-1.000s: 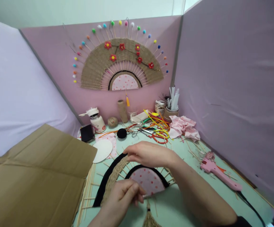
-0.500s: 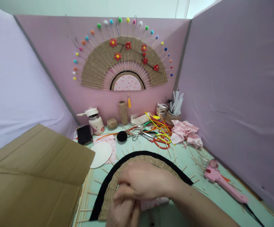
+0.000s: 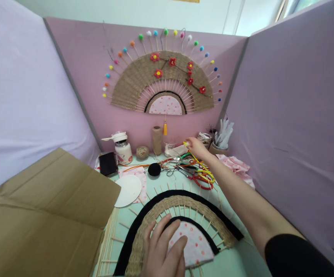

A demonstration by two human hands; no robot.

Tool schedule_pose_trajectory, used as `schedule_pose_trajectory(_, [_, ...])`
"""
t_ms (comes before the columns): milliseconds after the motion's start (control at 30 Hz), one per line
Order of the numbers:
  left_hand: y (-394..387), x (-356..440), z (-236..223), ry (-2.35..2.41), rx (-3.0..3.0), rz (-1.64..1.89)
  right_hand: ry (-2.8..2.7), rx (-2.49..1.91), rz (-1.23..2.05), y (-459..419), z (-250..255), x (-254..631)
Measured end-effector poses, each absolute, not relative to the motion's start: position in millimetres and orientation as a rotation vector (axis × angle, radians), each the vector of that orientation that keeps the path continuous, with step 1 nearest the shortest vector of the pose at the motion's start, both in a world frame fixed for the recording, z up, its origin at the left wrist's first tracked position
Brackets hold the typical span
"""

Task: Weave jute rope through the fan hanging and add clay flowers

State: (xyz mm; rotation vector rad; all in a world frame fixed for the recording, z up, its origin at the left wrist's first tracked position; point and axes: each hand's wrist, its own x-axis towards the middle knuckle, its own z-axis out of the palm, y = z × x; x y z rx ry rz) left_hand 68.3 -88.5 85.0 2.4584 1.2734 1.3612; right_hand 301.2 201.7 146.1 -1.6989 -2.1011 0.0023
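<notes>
A half-round woven fan with a black outer band, wooden ribs and a pink dotted centre lies in front of me. Over its left part rests my left hand, fingers apart, with nothing seen in it. My right hand reaches to the back of the table, its fingers curled down among yellow and orange pipe cleaners. What those fingers hold, if anything, is hidden. Beside them shows a yellow tip. Below lie red-handled scissors.
A cardboard sheet covers the left, beside thin sticks and a white disc. Behind stand a white bottle, twine ball, cardboard tube and black ball. A finished fan hangs on the wall.
Both hands were together over the fan half a second ago. My right hand has since gone forward to the back clutter, and my left hand has spread its fingers. The view has shifted.
</notes>
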Motion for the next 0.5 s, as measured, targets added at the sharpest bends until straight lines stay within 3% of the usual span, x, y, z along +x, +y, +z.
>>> schedule_pose_trajectory(200, [-87.5, 70.0, 78.2, 1.292, 2.359, 1.288, -2.268, -1.616, -0.146, 232.8, 120.5, 290.9])
schedule_pose_trajectory(500, [-92.2, 83.9, 70.0, 1.206, 2.096, 1.442, -2.395, -1.485, -0.320, 202.2, 95.8, 322.8])
